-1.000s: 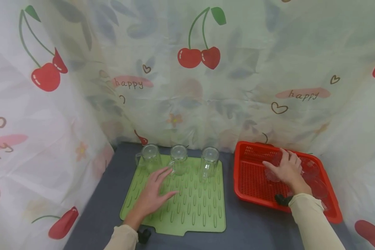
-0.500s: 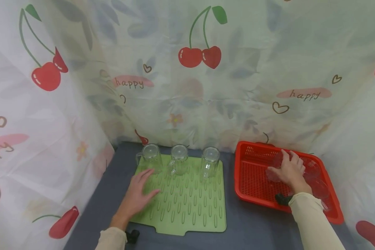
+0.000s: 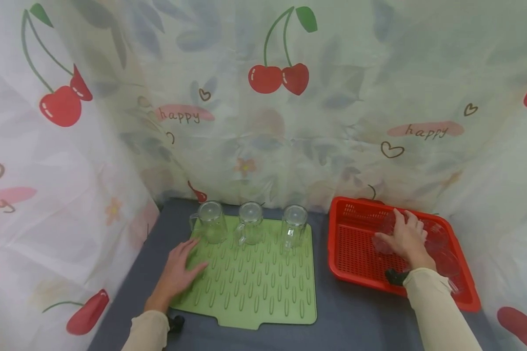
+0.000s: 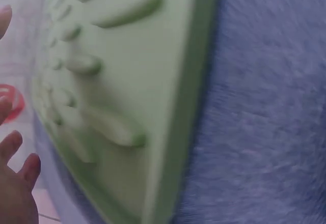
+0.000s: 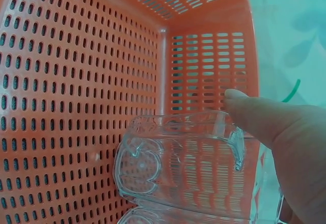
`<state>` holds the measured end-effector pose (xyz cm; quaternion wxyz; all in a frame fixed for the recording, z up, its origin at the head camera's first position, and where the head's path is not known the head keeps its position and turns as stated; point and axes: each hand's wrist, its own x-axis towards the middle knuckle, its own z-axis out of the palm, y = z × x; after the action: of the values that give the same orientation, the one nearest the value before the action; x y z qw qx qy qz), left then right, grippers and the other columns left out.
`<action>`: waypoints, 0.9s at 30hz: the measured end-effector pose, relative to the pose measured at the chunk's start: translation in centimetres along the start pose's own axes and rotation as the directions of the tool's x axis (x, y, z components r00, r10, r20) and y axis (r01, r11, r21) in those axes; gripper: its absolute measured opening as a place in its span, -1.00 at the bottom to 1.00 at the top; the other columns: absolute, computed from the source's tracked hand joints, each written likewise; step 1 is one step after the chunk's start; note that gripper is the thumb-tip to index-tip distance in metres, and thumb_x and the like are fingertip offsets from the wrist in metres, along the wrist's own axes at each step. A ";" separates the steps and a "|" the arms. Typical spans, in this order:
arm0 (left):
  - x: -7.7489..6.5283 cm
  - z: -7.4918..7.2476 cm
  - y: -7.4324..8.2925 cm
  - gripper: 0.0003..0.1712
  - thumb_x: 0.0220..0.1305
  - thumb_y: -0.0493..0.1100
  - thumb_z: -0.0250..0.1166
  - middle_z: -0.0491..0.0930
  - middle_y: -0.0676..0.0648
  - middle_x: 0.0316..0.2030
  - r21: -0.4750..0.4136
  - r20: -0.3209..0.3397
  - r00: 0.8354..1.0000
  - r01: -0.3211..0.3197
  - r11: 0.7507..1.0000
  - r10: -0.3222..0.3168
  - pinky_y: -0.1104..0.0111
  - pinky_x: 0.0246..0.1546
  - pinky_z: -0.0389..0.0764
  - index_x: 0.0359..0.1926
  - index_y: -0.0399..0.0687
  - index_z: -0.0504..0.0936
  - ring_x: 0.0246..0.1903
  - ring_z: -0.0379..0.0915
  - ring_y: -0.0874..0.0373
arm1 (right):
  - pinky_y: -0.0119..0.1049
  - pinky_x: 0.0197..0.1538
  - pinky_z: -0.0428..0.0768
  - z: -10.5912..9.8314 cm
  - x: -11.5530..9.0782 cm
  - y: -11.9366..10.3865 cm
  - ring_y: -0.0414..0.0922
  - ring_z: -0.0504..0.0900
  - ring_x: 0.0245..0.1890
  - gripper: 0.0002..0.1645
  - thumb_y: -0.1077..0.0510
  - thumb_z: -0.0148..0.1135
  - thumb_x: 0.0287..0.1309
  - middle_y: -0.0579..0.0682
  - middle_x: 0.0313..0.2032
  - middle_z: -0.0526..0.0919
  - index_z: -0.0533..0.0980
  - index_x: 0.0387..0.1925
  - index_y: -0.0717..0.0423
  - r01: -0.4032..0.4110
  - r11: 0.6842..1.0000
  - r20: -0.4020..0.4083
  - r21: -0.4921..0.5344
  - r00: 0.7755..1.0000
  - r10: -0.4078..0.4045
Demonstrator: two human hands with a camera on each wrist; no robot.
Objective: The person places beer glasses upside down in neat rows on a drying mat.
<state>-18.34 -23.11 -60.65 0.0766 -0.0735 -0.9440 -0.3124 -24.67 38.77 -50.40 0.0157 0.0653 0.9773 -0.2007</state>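
Inside the red basket (image 3: pixel 355 253), my right hand (image 3: pixel 408 239) grips a clear glass mug (image 5: pixel 183 168). That mug lies on its side, and in the right wrist view the thumb (image 5: pixel 249 109) is at its rim; the other fingers are mostly hidden. My left hand (image 3: pixel 177 273) hovers near the left edge of the green drying mat (image 3: pixel 263 287), its fingers loosely spread and holding nothing. Along the mat's far edge stand three upturned glass mugs: a left one (image 3: pixel 212 226), a middle one (image 3: pixel 250 224) and a right one (image 3: pixel 294 226).
More clear glassware (image 3: pixel 448 263) lies in the right part of the basket, beyond my right wrist. A dark grey cloth (image 3: pixel 334 317) covers the table under mat and basket. A cherry-print curtain (image 3: pixel 263 146) hangs behind and at both sides.
My left hand has drawn back leftward from over the middle of the mat to its left edge. The right hand has stayed almost in place at the mug in the basket.
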 end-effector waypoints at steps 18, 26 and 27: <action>-0.8 2.0 -2.5 0.11 0.15 0.33 0.43 0.11 -0.32 0.55 0.050 0.112 0.993 0.038 0.998 -0.043 -0.49 0.35 0.07 0.55 -0.09 0.24 0.53 -0.12 -0.49 | 0.59 0.33 0.00 -0.1 -0.1 0.0 0.57 -0.06 0.32 0.29 -0.11 0.52 0.08 0.61 0.41 -0.07 -0.04 0.55 0.34 0.004 1.000 0.003 -0.022 1.000 -0.004; -0.9 1.8 -2.1 0.12 0.13 0.33 0.43 0.09 -0.33 0.55 0.069 0.125 0.991 0.036 0.997 -0.045 -0.48 0.38 0.04 0.55 -0.10 0.23 0.54 -0.15 -0.46 | 0.62 0.29 0.18 -0.4 -0.5 -0.9 0.61 -0.10 0.37 0.32 -0.07 0.54 0.08 0.62 0.44 -0.13 -0.09 0.57 0.35 -0.020 1.000 0.043 -0.019 0.999 0.021; -0.9 1.8 -2.1 0.12 0.14 0.33 0.43 0.09 -0.32 0.56 0.070 0.128 0.991 0.041 0.997 -0.050 -0.48 0.39 0.03 0.56 -0.09 0.23 0.55 -0.15 -0.46 | 0.62 0.29 0.16 -0.4 -0.5 -1.0 0.63 -0.11 0.37 0.32 -0.06 0.53 0.09 0.63 0.43 -0.13 -0.10 0.56 0.37 -0.014 1.000 0.046 -0.021 0.999 0.015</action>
<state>-18.01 -23.76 -63.51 0.0103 -0.0694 -0.9583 -0.2769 -24.29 37.97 -49.62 0.0405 0.0675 0.9782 -0.1920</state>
